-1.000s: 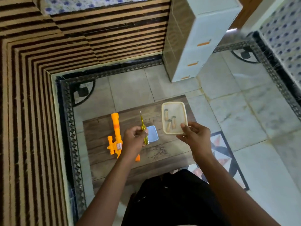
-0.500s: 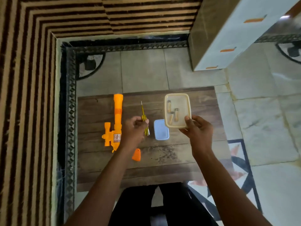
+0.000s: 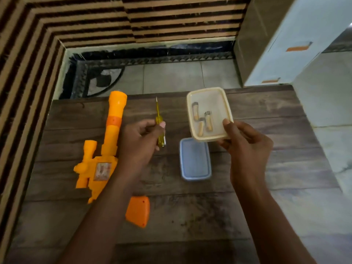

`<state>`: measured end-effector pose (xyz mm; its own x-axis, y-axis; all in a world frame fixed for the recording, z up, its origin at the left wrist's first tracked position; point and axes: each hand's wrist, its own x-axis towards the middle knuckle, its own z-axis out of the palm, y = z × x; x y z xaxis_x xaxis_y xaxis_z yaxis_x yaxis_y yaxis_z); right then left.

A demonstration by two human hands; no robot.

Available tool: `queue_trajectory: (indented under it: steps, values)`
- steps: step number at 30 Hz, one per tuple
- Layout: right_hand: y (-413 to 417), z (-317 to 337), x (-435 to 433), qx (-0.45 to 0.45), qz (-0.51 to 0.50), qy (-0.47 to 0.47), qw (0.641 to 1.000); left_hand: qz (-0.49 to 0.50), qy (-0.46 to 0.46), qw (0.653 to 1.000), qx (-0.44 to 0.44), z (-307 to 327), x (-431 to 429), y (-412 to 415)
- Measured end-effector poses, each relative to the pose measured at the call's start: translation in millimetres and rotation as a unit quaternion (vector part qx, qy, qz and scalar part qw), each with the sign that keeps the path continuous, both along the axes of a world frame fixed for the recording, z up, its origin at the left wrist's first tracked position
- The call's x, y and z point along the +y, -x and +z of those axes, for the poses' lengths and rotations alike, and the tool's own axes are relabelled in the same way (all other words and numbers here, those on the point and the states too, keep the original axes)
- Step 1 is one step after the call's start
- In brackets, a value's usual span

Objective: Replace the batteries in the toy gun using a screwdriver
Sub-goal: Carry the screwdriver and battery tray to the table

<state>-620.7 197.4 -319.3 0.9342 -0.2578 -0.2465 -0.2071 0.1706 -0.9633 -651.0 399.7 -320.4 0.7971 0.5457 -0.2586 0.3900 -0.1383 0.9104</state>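
Toy gun [image 3: 106,149] lies flat on the left of the wooden table [image 3: 266,115], barrel pointing away. It looks like light, stiff plastic, best steadied by its thick body. Left hand [image 3: 139,141] pinches the yellow screwdriver [image 3: 159,128] beside it; right hand [image 3: 245,143] grips a cream tub [image 3: 215,94] of batteries [image 3: 202,120] above a blue lid [image 3: 195,161].

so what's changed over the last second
The view has closed in on the table. The right hand keeps its grip on the cream container, which has come nearer and now overlaps the far corner of the blue lid; possibly lifted. The left hand still holds the screwdriver, tip pointing away. The toy gun, orange cover, lid and the batteries in the container stayed put.
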Motion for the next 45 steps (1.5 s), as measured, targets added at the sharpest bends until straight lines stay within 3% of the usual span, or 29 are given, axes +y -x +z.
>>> queue_trajectory:
  steps: [6, 16, 22, 31, 35, 38, 40, 43, 45]
  values:
    - [7, -25, -12, -0.058, -0.030, -0.032, 0.997, -0.012, -0.049, 0.997, -0.065, -11, -1, 1]
    - [71, -25, -82, -0.042, -0.069, -0.022, 0.996, -0.005, -0.093, 0.993, -0.076, -5, -65, 94]
    - [98, -22, -115, 0.014, -0.061, 0.077, 0.995, 0.008, -0.088, 0.995, -0.049, 9, -84, 127]
    - [90, -15, -110, 0.013, -0.026, 0.252, 0.967, -0.010, -0.067, 0.991, -0.118, 4, -95, 148]
    - [89, -16, -109, 0.013, -0.043, 0.276, 0.960, -0.018, -0.063, 0.990, -0.124, 1, -92, 148]
    - [101, -25, -102, -0.051, -0.063, 0.361, 0.929, -0.019, -0.065, 0.988, -0.139, 1, -88, 151]
    - [113, -27, -89, -0.147, -0.037, 0.419, 0.895, -0.030, -0.075, 0.986, -0.143, 0, -83, 154]
    - [127, -20, -59, -0.316, 0.111, 0.421, 0.843, -0.061, -0.121, 0.978, -0.157, 0, -75, 160]
    - [131, -14, -35, -0.378, 0.221, 0.417, 0.796, -0.055, -0.138, 0.973, -0.174, 2, -71, 163]
